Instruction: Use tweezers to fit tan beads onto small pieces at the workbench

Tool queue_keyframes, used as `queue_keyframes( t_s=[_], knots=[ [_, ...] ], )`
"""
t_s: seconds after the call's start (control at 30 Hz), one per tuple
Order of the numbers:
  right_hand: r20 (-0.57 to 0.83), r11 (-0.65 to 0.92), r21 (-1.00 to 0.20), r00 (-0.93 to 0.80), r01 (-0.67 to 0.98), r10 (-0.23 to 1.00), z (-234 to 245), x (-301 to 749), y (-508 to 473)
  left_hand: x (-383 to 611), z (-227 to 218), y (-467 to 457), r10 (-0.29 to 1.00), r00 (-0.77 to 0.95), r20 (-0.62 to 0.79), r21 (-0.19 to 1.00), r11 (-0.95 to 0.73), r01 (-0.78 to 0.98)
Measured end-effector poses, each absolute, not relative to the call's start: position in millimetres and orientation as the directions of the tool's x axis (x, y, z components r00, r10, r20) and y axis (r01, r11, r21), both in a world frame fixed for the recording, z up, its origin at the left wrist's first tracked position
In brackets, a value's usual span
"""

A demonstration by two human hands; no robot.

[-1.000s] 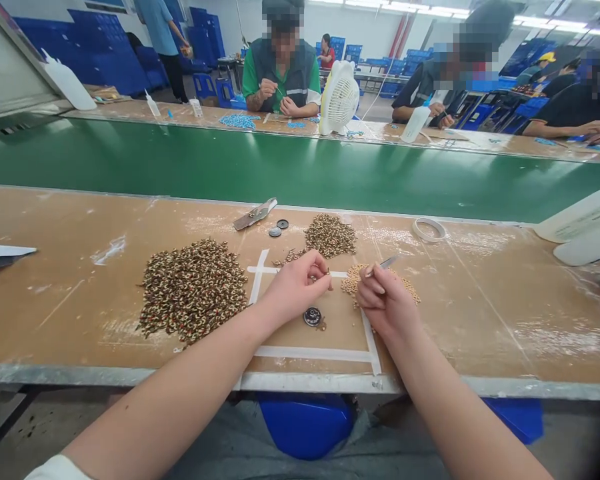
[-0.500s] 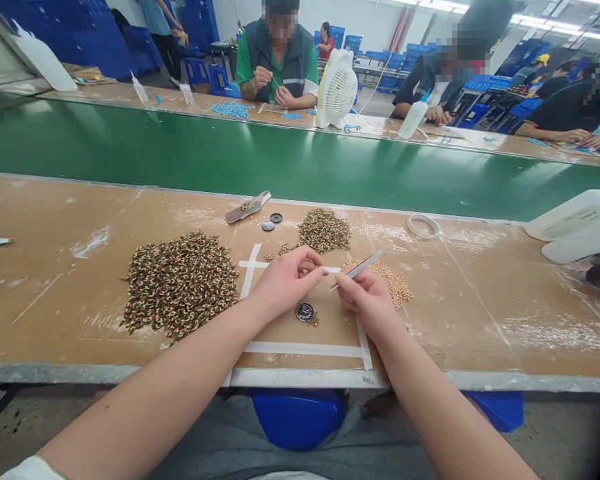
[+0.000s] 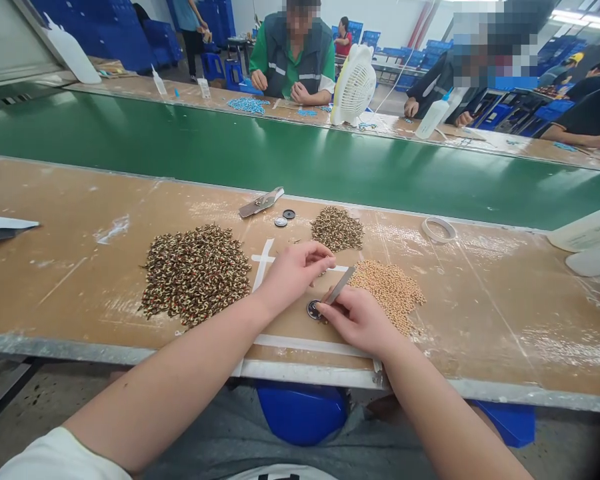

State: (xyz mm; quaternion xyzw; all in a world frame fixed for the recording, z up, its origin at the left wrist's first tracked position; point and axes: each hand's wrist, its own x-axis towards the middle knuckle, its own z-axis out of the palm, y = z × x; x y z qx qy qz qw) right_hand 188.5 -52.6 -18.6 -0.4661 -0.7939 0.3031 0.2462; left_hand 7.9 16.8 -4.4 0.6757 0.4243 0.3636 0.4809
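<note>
My left hand point(image 3: 295, 272) is closed in a pinch on a tiny part I cannot make out, over the white tape rectangle point(image 3: 305, 345) on the brown bench. My right hand point(image 3: 357, 321) grips metal tweezers point(image 3: 339, 289), their tip down at a small round dark cap point(image 3: 312, 309). A large heap of brown, red and cream pieces point(image 3: 196, 273) lies left of my hands. Beyond them lies a smaller brown heap point(image 3: 337, 228), and to the right a heap of tan beads point(image 3: 390, 285).
A metal tool point(image 3: 261, 202) and two small dark discs point(image 3: 284, 218) lie near the green conveyor belt point(image 3: 300, 163). A tape roll point(image 3: 439, 229) and white plastic containers point(image 3: 587, 240) sit to the right. Across the belt are other workers, a white fan point(image 3: 353, 87) and squeeze bottles.
My right hand has swung the tweezers from pointing up near the tan beads down to the dark cap. My left hand stays pinched in place. The camera shifted slightly.
</note>
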Motion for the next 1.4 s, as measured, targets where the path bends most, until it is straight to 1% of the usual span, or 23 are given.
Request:
queue_keyframes(
  t_s=[0.13,0.27,0.37,0.47,0.53,0.6,0.7,0.77,0.87,0.97,1.07,1.17,1.27,1.4],
  knots=[
    [0.094,0.377,-0.708,-0.449,0.597,0.889,-17,188,-54,8,-4,16,0.917,0.374,0.135,0.918,-0.258,0.302],
    [0.103,0.398,-0.687,-0.461,0.607,0.882,-18,187,-54,7,-3,16,0.902,0.406,0.148,0.915,-0.281,0.29],
    [0.115,0.408,-0.678,-0.461,0.611,0.88,-20,187,-54,7,-5,15,0.883,0.451,0.127,0.903,-0.291,0.317],
    [0.154,0.396,-0.725,-0.429,0.563,0.89,-20,188,-53,8,-6,14,0.885,0.46,0.074,0.911,-0.248,0.33],
    [0.19,0.362,-0.79,-0.364,0.495,0.912,-20,190,-52,8,-7,14,0.888,0.458,0.042,0.925,-0.207,0.319],
    [0.212,0.304,-0.864,-0.256,0.402,0.943,-20,193,-51,9,-7,14,0.882,0.472,0.009,0.935,-0.176,0.309],
    [0.18,0.19,-0.948,-0.061,0.255,0.982,-22,198,-47,10,-9,14,0.852,0.516,-0.09,0.955,-0.073,0.287],
    [0.151,0.136,-0.97,0.059,0.204,0.987,-25,202,-44,10,-9,15,0.825,0.545,-0.148,0.962,-0.007,0.271],
    [0.151,0.115,-0.964,0.14,0.238,0.979,-29,204,-40,9,-10,16,0.8,0.578,-0.158,0.958,-0.017,0.286],
    [0.173,0.131,-0.94,0.111,0.315,0.979,-31,203,-38,7,-10,18,0.782,0.608,-0.137,0.948,-0.074,0.309],
    [0.188,0.145,-0.925,0.091,0.351,0.978,-32,201,-37,6,-12,18,0.788,0.605,-0.116,0.947,-0.097,0.307],
    [0.195,0.15,-0.907,0.076,0.393,0.978,-33,201,-36,5,-14,17,0.802,0.588,-0.106,0.954,-0.085,0.287],
    [0.203,0.163,-0.885,0.047,0.437,0.978,-33,202,-35,4,-14,16,0.784,0.609,-0.122,0.966,-0.045,0.253],
    [0.198,0.163,-0.885,0.037,0.436,0.979,-33,203,-34,4,-13,17,0.762,0.629,-0.153,0.972,0.0,0.236]
  ],
)
